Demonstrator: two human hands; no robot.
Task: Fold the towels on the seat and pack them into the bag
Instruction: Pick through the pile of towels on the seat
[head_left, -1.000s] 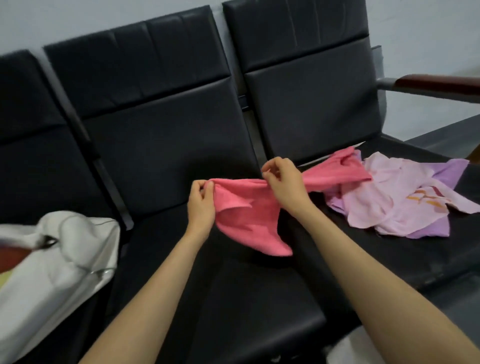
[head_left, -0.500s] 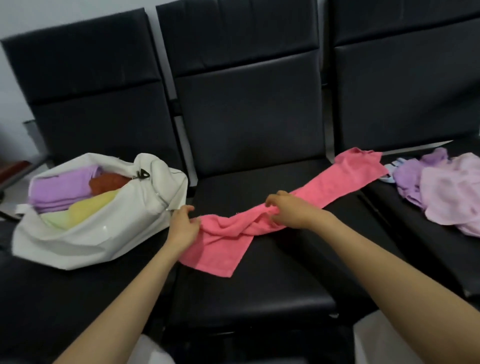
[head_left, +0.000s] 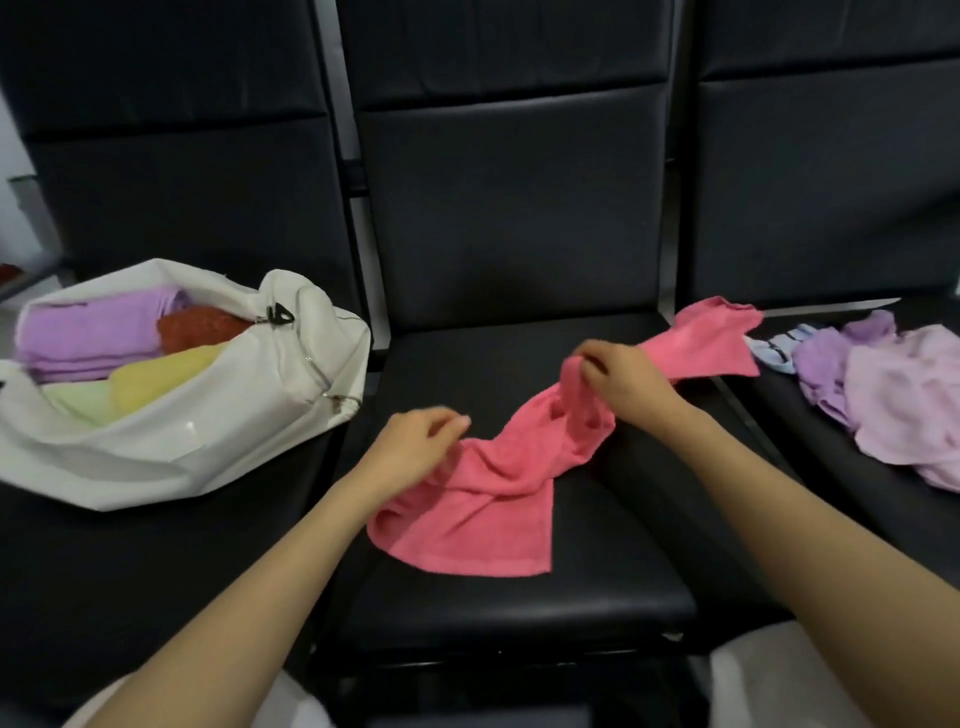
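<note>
A person's right grip (head_left: 626, 376) pinches a raised fold of a pink towel (head_left: 483, 499) between thumb and fingertips, lifting that part clear of the middle seat (head_left: 519, 613). The left grip (head_left: 415, 449), fingers curled and blurred, sits at the towel's left edge; whether it actually holds the cloth cannot be told.

The towel runs on a slant across the black padded seat. Its near end lies spread flat toward the seat's front, its middle is bunched under the right grip, and its far end reaches over the gap to the edge of the right seat (head_left: 857, 493). Both bare forearms reach in from the bottom of the view.

On the left seat (head_left: 104, 571), just beside the left grip, a white bag (head_left: 208, 447) lies open on its side. Folded towels are packed inside: a purple one (head_left: 93, 332) at the back, a rust-red one (head_left: 202, 325) beside it, a yellow one (head_left: 156, 379) in front and a pale green one (head_left: 78, 400) at the lower left. A small black clip (head_left: 279, 314) hangs at the bag's mouth.

On the right seat, a loose heap of lilac towels (head_left: 904, 405) lies unfolded, with a blue-and-white cloth (head_left: 779, 351) between the heap and the pink towel's far end. The three seats stand in a row, their tall black backs filling the top of the view.
</note>
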